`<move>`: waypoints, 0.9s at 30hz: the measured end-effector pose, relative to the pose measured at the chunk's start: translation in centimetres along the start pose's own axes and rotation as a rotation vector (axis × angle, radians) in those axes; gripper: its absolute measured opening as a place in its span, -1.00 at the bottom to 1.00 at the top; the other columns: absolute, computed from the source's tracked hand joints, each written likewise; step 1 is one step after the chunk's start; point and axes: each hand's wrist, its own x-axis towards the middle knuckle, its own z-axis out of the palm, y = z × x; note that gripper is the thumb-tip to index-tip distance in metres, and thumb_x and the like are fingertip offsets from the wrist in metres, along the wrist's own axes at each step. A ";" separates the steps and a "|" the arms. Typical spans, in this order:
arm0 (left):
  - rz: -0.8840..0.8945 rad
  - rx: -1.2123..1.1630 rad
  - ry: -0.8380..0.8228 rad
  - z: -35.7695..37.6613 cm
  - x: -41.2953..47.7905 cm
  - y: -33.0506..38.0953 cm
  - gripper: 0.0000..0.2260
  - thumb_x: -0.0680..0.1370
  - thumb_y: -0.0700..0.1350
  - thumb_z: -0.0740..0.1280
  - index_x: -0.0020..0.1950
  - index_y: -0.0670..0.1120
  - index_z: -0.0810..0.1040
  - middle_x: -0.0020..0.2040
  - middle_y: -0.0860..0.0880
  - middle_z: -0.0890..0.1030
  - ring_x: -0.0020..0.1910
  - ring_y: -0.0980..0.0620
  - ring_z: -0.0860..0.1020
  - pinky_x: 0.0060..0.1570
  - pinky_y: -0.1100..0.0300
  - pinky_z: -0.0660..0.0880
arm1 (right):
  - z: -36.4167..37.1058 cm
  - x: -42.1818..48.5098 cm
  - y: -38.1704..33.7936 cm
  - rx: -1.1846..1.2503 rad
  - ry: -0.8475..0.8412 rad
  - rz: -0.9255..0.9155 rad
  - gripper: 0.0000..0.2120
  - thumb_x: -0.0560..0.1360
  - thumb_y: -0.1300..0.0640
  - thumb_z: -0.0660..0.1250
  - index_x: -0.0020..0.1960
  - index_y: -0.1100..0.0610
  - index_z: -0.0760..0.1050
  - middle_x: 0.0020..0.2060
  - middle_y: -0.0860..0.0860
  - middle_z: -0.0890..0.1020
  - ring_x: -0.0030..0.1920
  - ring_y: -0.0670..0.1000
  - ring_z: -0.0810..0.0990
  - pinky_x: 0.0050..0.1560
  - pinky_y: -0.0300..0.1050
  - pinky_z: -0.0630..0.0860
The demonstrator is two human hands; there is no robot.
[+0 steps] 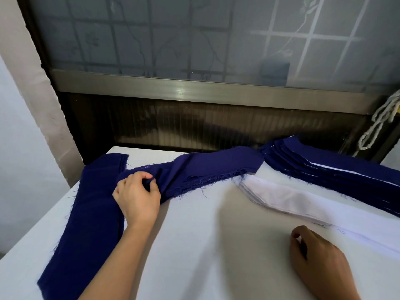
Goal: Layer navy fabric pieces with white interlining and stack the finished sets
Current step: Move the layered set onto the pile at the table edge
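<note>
Navy is what the curled fingers (149,177) of the left hand (137,198) pinch: one end of a navy piece (205,167), likely being peeled from the navy pile (91,213) beneath. Its far end reaches the finished stack (337,172). White interlining (281,195) lies beside that stack (handy for layering). The right hand (320,260) rests loosely curled on the table (205,245), holding nothing.

Soft daylight through frosted window (194,35), wide-angle edge bending, slight blur

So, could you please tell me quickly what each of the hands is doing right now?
Left hand: pinching the frayed navy fabric strip.
Right hand: open, fingers loosely curled, holding nothing.
</note>
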 end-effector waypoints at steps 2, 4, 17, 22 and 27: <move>-0.019 -0.057 0.080 -0.3 0.3 -0.2 -0.91 0.52 -0.16 0.43 0.01 -0.08 0.61 -0.05 -0.07 0.64 0.08 -0.16 0.51 0.20 -0.08 0.32 | -0.1 -0.1 0.0 0.003 -0.002 0.002 -0.84 0.38 0.24 0.44 -0.18 0.04 0.50 -0.49 -0.25 0.34 -0.50 0.01 0.37 -0.43 -0.09 0.43; -0.004 -0.069 0.177 -0.6 0.7 -0.5 -0.91 0.52 -0.16 0.42 0.02 -0.09 0.62 -0.01 -0.09 0.63 0.07 -0.17 0.51 0.12 -0.06 0.33 | -0.1 -0.2 0.0 0.004 -0.001 0.002 -0.85 0.38 0.24 0.43 -0.17 0.04 0.50 -0.49 -0.22 0.37 -0.49 0.02 0.38 -0.42 -0.09 0.43; 0.250 -0.052 -0.020 -0.8 -0.3 0.1 -0.58 0.38 -0.41 0.45 0.17 -0.10 0.57 -0.04 -0.02 0.60 -0.11 -0.08 0.53 -0.08 0.07 0.42 | -0.1 0.0 -0.1 -0.019 -0.034 0.038 -0.86 0.43 0.17 0.39 -0.15 -0.02 0.45 -0.45 -0.21 0.42 -0.44 -0.01 0.42 -0.37 -0.12 0.40; 0.304 -0.001 -0.047 -0.6 -0.2 -0.6 -0.54 0.30 -0.43 0.50 0.17 -0.16 0.63 -0.07 -0.06 0.58 -0.12 -0.11 0.53 -0.07 -0.03 0.44 | -0.1 0.0 -0.2 -0.024 -0.026 0.034 -0.87 0.42 0.19 0.40 -0.16 0.01 0.48 -0.44 -0.17 0.45 -0.44 0.04 0.47 -0.38 -0.10 0.43; 0.540 -0.126 -0.047 0.0 -1.7 0.5 -0.88 0.55 -0.13 0.38 -0.06 -0.15 0.69 -0.12 0.01 0.61 -0.18 -0.02 0.53 -0.11 0.02 0.47 | 0.0 0.0 -0.2 -0.020 -0.005 0.027 -0.85 0.39 0.22 0.43 -0.17 0.03 0.49 -0.47 -0.20 0.40 -0.48 0.01 0.42 -0.41 -0.10 0.43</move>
